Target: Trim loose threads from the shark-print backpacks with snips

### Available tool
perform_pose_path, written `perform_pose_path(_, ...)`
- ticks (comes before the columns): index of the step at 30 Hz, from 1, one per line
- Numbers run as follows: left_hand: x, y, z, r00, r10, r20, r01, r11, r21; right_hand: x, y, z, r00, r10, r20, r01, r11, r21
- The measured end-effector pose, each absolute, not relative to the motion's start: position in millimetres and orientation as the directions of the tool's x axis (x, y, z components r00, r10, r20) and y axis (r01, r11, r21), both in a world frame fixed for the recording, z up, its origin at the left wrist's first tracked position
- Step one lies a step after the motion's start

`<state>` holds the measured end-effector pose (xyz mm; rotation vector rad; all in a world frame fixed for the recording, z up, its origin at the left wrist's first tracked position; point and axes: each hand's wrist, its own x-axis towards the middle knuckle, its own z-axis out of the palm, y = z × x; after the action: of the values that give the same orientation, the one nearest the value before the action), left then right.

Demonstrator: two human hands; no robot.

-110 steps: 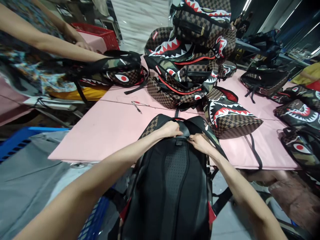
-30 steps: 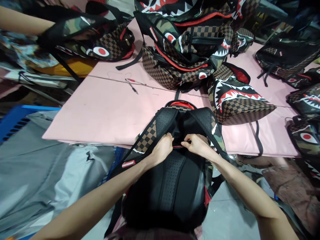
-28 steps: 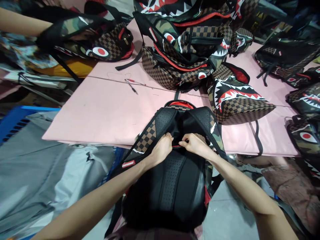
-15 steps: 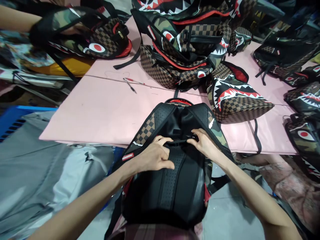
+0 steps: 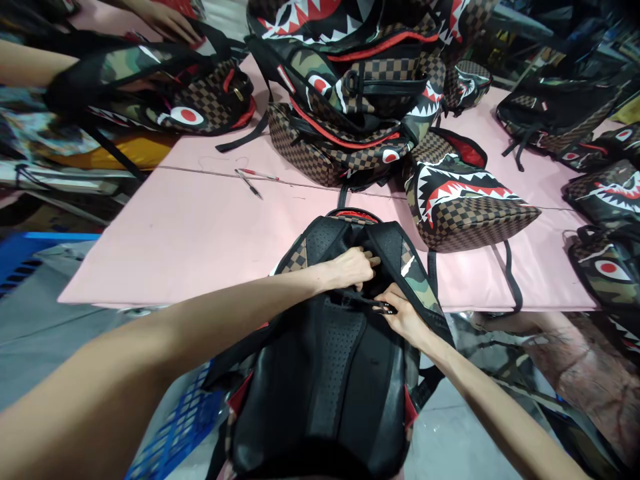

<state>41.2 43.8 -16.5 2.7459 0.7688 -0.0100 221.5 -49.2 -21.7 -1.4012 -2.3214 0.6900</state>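
A black backpack lies back panel up in front of me, its top resting on the edge of the pink table. Its padded shoulder straps show checkered and camouflage trim. My left hand presses down at the top of the back panel between the straps, fingers curled on the fabric. My right hand pinches a small black buckle or zipper pull just below and to the right.
A heap of shark-mouth backpacks fills the far table, one lying alone at right, more at the right edge. Another person's arms handle a backpack at far left. A pen and snips lie on the table. A blue crate stands below.
My left hand has moved up from the mesh panel to the gap between the straps. My right hand has slid down and slightly toward me, holding the small black piece. The view shifted a little.
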Motion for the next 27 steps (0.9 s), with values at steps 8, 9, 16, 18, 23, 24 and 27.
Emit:
perform_pose_path(8, 37, 32, -30, 0.731, 0.668, -0.141, 0.660, -0.639, 0.396, 228, -28, -21, -0.533, 0.845, -0.034, 0.702, 0.420, -0.575)
perform_pose_path(9, 35, 30, -28, 0.682, 0.716, -0.152, 0.699, -0.575, 0.425, 230, -24, -19, -0.545, 0.838, -0.023, 0.700, 0.440, -0.563)
perform_pose_path(16, 23, 14, -20, 0.347, 0.912, -0.218, 0.840, -0.199, 0.505, 224, 0, 10, -0.485, 0.874, 0.011, 0.854, 0.476, -0.207)
perform_pose_path(18, 21, 11, -23, 0.249, 0.932, -0.262, 0.838, -0.072, 0.541, 212, 8, 14, -0.555, 0.831, -0.015, 0.821, 0.545, -0.171)
perform_pose_path(23, 18, 7, -30, 0.090, 0.953, -0.290, 0.760, 0.122, 0.638, 193, 33, 10, -0.724, 0.686, -0.069, 0.689, 0.713, -0.132)
perform_pose_path(24, 18, 6, -30, 0.070, 0.956, -0.285, 0.743, 0.141, 0.655, 193, 37, 9, -0.727, 0.683, -0.071, 0.685, 0.715, -0.136)
perform_pose_path(27, 17, 5, -30, 0.036, 0.961, -0.276, 0.696, 0.174, 0.696, 196, 40, 6, -0.724, 0.686, -0.064, 0.687, 0.712, -0.144)
